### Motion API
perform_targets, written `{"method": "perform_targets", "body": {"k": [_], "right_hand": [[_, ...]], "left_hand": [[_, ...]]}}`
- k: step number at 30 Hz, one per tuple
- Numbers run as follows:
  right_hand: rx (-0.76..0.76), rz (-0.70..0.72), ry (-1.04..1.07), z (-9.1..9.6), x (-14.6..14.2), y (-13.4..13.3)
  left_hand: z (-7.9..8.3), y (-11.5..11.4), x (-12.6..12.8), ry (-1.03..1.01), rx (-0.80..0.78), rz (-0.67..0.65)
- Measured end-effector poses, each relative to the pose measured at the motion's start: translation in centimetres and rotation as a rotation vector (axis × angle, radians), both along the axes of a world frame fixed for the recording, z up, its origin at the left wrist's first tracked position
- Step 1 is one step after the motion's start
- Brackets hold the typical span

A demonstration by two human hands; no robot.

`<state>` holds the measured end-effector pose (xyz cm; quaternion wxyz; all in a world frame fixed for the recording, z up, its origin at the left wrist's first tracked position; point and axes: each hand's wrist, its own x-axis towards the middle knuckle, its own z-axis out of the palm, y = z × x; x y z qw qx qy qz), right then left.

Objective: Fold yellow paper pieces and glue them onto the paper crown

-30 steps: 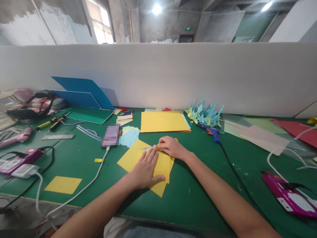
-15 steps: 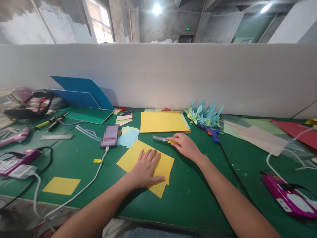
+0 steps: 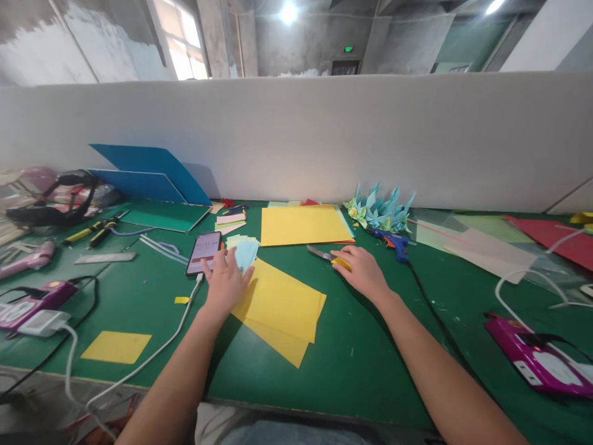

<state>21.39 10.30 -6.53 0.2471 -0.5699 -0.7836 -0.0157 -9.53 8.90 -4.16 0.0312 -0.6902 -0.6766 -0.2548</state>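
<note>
My left hand (image 3: 225, 278) is open, its fingers spread over the lower right of a phone (image 3: 204, 250) and the edge of some light blue paper pieces (image 3: 247, 252). Whether it touches the phone I cannot tell. Just right of that hand, two overlapping yellow paper sheets (image 3: 282, 303) lie on the green table. My right hand (image 3: 359, 269) is closed around the yellow handle of a utility knife (image 3: 324, 253), whose blade points left. A stack of larger yellow sheets (image 3: 306, 225) lies just beyond the knife.
Behind the right hand are folded blue paper shapes (image 3: 382, 207) and a blue glue gun (image 3: 393, 244). A purple power strip (image 3: 540, 358) sits far right. A white cable (image 3: 178, 334) crosses the left side, near a small yellow sheet (image 3: 117, 347). Blue boards (image 3: 148, 173) stand at the back left.
My left hand has lifted off the yellow sheets and moved left toward the phone. My right hand has shifted slightly right with the knife. The phone screen now shows clearly.
</note>
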Motion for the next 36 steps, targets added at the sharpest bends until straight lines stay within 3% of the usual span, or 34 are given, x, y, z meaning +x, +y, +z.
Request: {"method": "perform_targets", "body": {"k": [5,11,16,19,24,27,30,36], "right_hand": [[0.050,0.107,0.065,1.0,-1.4,-0.8],[-0.007,0.305,0.090,1.0,-3.6,-1.9],[-0.067,0.339,0.116,1.1,-4.1,-2.1],[-0.123,0.329,0.125,1.4,-4.3,-2.4],[-0.277,0.328,0.094,1.7,-5.0,-3.5],[-0.349,0.339,0.087,1.7,-5.3,-4.2],[-0.403,0.361,0.103,1.9,-5.5,-4.8],[-0.483,0.363,0.185,2.3,-5.9,-5.3]], "left_hand": [[0.5,1.8,-2.2,-0.079,0.076,0.170],[-0.5,2.7,-2.5,-0.101,0.074,0.146],[-0.7,3.0,-3.0,-0.136,0.106,0.103],[-0.1,2.7,-2.8,-0.152,0.105,-0.028],[0.3,0.9,-0.5,-0.099,-0.071,-0.500],[0.1,0.1,0.6,-0.048,-0.193,-0.691],[0.1,-0.1,1.0,-0.012,-0.277,-0.767],[0.3,-0.1,1.1,-0.024,-0.345,-0.750]]}}
